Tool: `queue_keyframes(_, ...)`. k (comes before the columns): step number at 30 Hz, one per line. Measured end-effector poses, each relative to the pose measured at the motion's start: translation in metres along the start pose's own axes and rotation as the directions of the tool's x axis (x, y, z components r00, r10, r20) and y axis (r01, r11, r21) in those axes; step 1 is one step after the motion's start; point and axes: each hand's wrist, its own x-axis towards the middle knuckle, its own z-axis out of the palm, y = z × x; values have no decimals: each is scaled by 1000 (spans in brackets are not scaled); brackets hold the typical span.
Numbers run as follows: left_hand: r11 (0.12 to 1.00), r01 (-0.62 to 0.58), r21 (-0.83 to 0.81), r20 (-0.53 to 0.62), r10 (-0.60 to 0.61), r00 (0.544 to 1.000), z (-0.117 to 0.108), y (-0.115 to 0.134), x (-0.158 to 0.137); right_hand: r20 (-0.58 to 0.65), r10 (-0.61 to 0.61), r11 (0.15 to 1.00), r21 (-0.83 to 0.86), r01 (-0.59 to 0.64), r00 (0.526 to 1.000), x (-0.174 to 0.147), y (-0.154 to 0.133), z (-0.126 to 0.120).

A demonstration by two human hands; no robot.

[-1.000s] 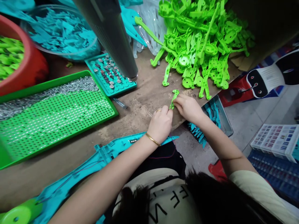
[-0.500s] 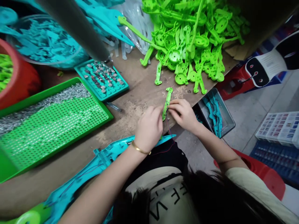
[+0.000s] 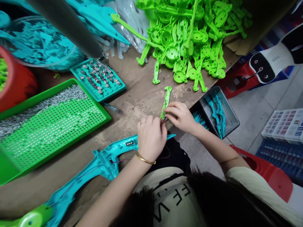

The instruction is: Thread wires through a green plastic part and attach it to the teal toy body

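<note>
A narrow green plastic piece [image 3: 167, 97] lies on the bench near its front edge. My right hand [image 3: 181, 117] has its fingertips closed at the lower part of this piece. Just below that end, my left hand [image 3: 151, 136] is closed in a pinch beside a small metallic bit; what its fingers hold is hidden. Under my left wrist and along the bench edge stretches a long blue plastic shell [image 3: 106, 162], with small silver cells in a slot and a thin wire running along it.
A green perforated tray [image 3: 59, 126] of metal screws and a teal tray [image 3: 120, 88] of round metal bits lie left. Green plastic parts [image 3: 175, 53] are heaped at the back. A grey metal post [image 3: 71, 28] rises there. A grey bin [image 3: 233, 121] of blue parts stands right.
My left hand has moved off the side of the green piece to below its lower end. My right fingers have shifted down along it. More of the blue shell shows.
</note>
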Motion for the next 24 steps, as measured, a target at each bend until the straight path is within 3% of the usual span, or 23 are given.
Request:
queue_keyframes(10, 992, 48, -119, -58, -55, 997, 0, -12, 4, 83, 30, 998, 47, -34, 996, 8, 1, -4)
queue_keyframes(15, 973, -6, -230, -114, -21, 993, 10, -17, 8, 132, 61, 995, 77, -71, 989, 13, 1, -7)
queue_keyframes(21, 954, 0, -301, -115, -36, 993, 15, -20, 10, 101, 91, 989, 105, -101, 991, 13, -1, -5)
queue_keyframes(24, 956, 34, -293, -79, -60, 995, 14, -20, 10, 58, 35, 993, 115, -41, 998, 6, -2, -3)
